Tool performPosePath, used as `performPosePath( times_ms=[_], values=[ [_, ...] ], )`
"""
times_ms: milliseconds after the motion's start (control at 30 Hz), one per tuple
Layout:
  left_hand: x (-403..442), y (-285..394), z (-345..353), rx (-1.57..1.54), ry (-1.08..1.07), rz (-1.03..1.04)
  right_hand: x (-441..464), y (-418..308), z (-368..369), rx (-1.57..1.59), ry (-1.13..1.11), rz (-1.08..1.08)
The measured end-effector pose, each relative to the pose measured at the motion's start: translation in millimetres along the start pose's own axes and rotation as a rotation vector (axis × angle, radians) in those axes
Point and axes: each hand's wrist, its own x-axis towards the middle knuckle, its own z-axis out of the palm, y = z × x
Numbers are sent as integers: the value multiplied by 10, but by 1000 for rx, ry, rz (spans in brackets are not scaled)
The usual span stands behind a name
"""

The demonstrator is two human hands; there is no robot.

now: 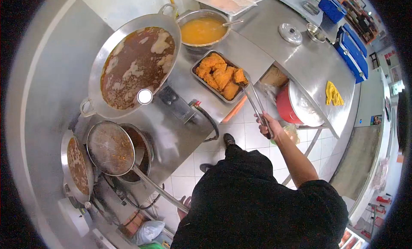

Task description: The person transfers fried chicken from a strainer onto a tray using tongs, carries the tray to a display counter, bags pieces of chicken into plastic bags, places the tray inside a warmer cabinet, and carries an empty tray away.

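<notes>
Metal tongs (255, 104) are in my right hand (269, 125), their tips at a piece of fried food (239, 76) on the right side of a metal tray (195, 75). Several golden-brown fried pieces (221, 77) fill that tray. My left hand (184, 204) is low in the view, partly hidden by my black clothing, with its fingers around the handle end of a long strainer (110, 148). The strainer's mesh lies over a dark pot (145, 141) and has crumbs on it.
A large wok (137, 64) of dark foamy oil stands left of the tray, a bowl (204, 29) of orange liquid behind it. Further left is a smaller wok (78, 165). A red tub (286, 104), a yellow cloth (333, 94) and a metal lid (290, 33) are at right.
</notes>
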Motion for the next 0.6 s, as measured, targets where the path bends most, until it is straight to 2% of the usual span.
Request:
performPosePath(
  times_ms=[33, 133, 233, 333, 433, 533, 600],
  values=[
    [17, 12, -34, -83, -14, -59, 56, 20, 49, 33, 8, 2],
    [56, -30, -30, 8, -35, -29, 133, 151, 171, 89, 12, 9],
    [70, -5, -88, 491, -269, 190, -74, 283, 427, 106, 62, 14],
    [-7, -24, 121, 123, 7, -1, -398, 284, 622, 234, 11, 60],
    [198, -19, -216, 119, -170, -57, -680, 240, 691, 202, -21, 105],
    [68, -127, 44, 34, 40, -17, -954, 220, 842, 43, -7, 125],
    [70, -78, 49, 525, -81, 139, -1048, 278, 891, -177, 56, 87]
  ],
)
